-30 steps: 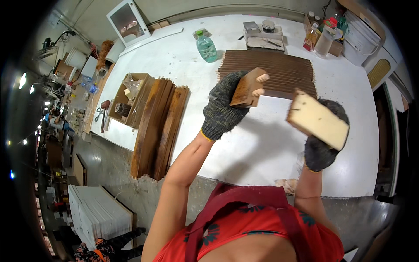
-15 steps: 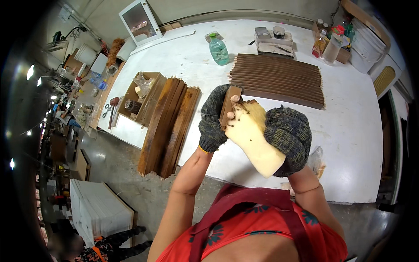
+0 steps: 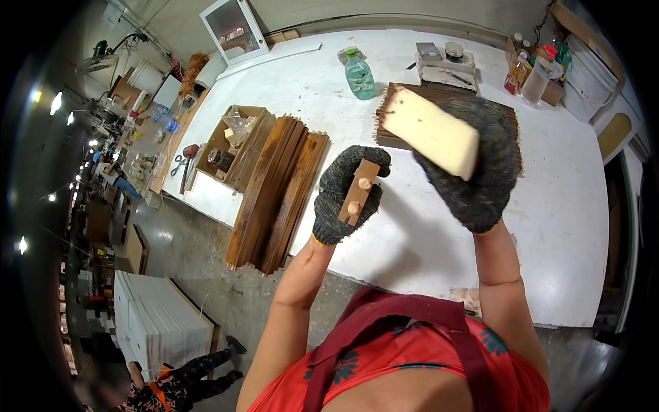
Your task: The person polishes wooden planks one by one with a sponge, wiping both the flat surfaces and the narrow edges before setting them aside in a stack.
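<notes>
My left hand (image 3: 351,196), in a dark knitted glove, is closed around a brown wooden slat (image 3: 360,189). The slat's end, with two pale dowels sticking out, faces up toward me. In my gloved right hand (image 3: 473,172) is a pale yellow sponge block (image 3: 432,130) with dark specks, blurred by motion. It is held up over a row of brown wooden slats (image 3: 395,139) on the white table, apart from the piece in my left hand. More brown slats (image 3: 274,196) with dowel ends lie stacked left of my left hand.
A cardboard box (image 3: 237,147) of odds and ends, a mallet (image 3: 189,154) and scissors (image 3: 178,165) lie on the white table (image 3: 309,89). Farther back are a green bottle (image 3: 359,75), a framed panel (image 3: 235,31) and a white bucket (image 3: 590,75). Another person (image 3: 182,384) is at lower left.
The sponge has come away from the slat's dowel end, moving up and right with my right hand. My left hand still grips the slat, now lower and slightly right.
</notes>
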Action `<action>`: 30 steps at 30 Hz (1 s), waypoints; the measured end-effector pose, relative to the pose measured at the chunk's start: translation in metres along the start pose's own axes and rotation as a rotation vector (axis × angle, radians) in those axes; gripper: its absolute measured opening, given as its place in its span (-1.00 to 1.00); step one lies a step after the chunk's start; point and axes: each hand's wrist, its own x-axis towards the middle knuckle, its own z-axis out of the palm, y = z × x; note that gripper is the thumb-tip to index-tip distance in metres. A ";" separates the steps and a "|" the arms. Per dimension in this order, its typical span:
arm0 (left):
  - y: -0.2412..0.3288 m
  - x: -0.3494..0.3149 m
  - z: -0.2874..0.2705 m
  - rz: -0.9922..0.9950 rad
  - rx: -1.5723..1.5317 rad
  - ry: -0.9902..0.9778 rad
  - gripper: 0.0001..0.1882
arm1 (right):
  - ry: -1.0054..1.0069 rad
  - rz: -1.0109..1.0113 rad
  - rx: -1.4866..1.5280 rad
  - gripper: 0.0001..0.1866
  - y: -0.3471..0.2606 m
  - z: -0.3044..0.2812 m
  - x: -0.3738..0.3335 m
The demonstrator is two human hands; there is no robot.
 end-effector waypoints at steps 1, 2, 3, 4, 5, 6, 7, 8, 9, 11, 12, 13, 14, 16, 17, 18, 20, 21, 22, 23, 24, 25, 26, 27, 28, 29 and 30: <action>-0.001 -0.001 -0.002 -0.002 0.039 -0.013 -0.60 | -0.065 0.122 0.197 -0.32 -0.005 -0.002 -0.007; -0.001 -0.003 -0.005 -0.005 0.085 -0.014 -0.60 | -0.143 0.160 0.320 -0.34 -0.009 -0.003 -0.015; -0.017 -0.007 -0.006 -0.129 -0.115 0.033 -0.60 | -0.216 0.208 0.429 -0.36 -0.015 -0.008 -0.021; -0.028 -0.013 -0.011 -0.090 -0.121 0.017 -0.56 | -0.295 0.177 0.453 -0.40 -0.017 -0.012 -0.026; -0.028 -0.012 -0.013 -0.031 -0.104 -0.004 -0.49 | -0.368 0.154 0.471 -0.44 -0.016 -0.016 -0.033; -0.030 -0.012 -0.013 0.002 -0.091 -0.010 -0.39 | -0.415 0.156 0.560 -0.45 -0.013 -0.016 -0.038; -0.031 -0.014 -0.012 0.012 -0.098 -0.010 -0.27 | -0.466 0.163 0.650 -0.46 -0.009 -0.015 -0.042; -0.037 -0.017 -0.013 0.004 -0.105 0.004 -0.25 | -0.468 0.227 0.824 -0.46 -0.009 -0.012 -0.043; -0.043 -0.021 -0.013 -0.007 -0.113 0.017 -0.23 | -0.463 0.298 0.997 -0.47 -0.010 -0.010 -0.044; -0.041 -0.021 -0.014 -0.015 -0.052 0.013 -0.22 | -0.415 0.473 1.243 -0.48 -0.022 -0.007 -0.048; -0.031 -0.015 -0.013 -0.005 -0.131 -0.018 -0.23 | -0.385 0.539 1.304 -0.48 -0.027 -0.008 -0.050; -0.021 -0.009 -0.012 0.004 -0.210 -0.050 -0.24 | -0.351 0.602 1.363 -0.48 -0.031 -0.008 -0.052; -0.016 -0.004 -0.016 -0.054 -0.261 -0.107 -0.25 | -0.330 0.386 1.119 -0.55 -0.040 -0.011 -0.035; -0.010 -0.005 -0.025 -0.149 -0.259 -0.145 -0.26 | -0.277 -0.029 0.654 -0.67 -0.056 -0.008 -0.011; -0.006 -0.004 -0.026 -0.170 -0.230 -0.145 -0.26 | -0.396 0.054 0.613 -0.80 -0.066 -0.013 -0.012; -0.003 -0.002 -0.025 -0.151 -0.217 -0.113 -0.25 | -0.436 0.052 0.502 -0.72 -0.068 -0.017 -0.021; -0.001 0.001 -0.024 -0.106 -0.182 -0.037 -0.23 | -0.516 0.034 0.288 -0.50 -0.054 -0.020 -0.055; 0.000 0.002 -0.023 -0.081 -0.169 -0.001 -0.22 | -0.553 0.024 0.173 -0.38 -0.050 -0.022 -0.064; 0.000 0.002 -0.025 -0.108 -0.197 0.018 -0.19 | -0.470 0.188 0.326 -0.32 -0.046 -0.024 -0.069; -0.002 0.001 -0.027 -0.140 -0.223 0.041 -0.16 | -0.356 0.346 0.508 -0.27 -0.044 -0.024 -0.067; 0.000 0.003 -0.029 -0.164 -0.213 0.051 -0.15 | -0.215 0.478 0.684 -0.21 -0.043 -0.024 -0.066; 0.001 0.004 -0.032 -0.189 -0.203 0.062 -0.14 | -0.159 0.412 0.628 -0.27 -0.036 -0.026 -0.061; 0.003 0.005 -0.034 -0.213 -0.195 0.073 -0.13 | -0.102 0.345 0.570 -0.33 -0.029 -0.026 -0.054; 0.005 0.007 -0.032 -0.211 -0.209 0.109 -0.15 | -0.057 0.349 0.557 -0.37 -0.028 -0.026 -0.049; 0.005 0.009 -0.031 -0.210 -0.222 0.146 -0.18 | -0.004 0.415 0.548 -0.37 -0.028 -0.025 -0.052; 0.007 0.011 -0.029 -0.184 -0.100 0.210 -0.28 | 0.051 0.469 0.591 -0.36 -0.029 -0.024 -0.052; 0.009 0.014 -0.027 -0.168 0.024 0.276 -0.38 | 0.106 0.522 0.633 -0.35 -0.029 -0.023 -0.052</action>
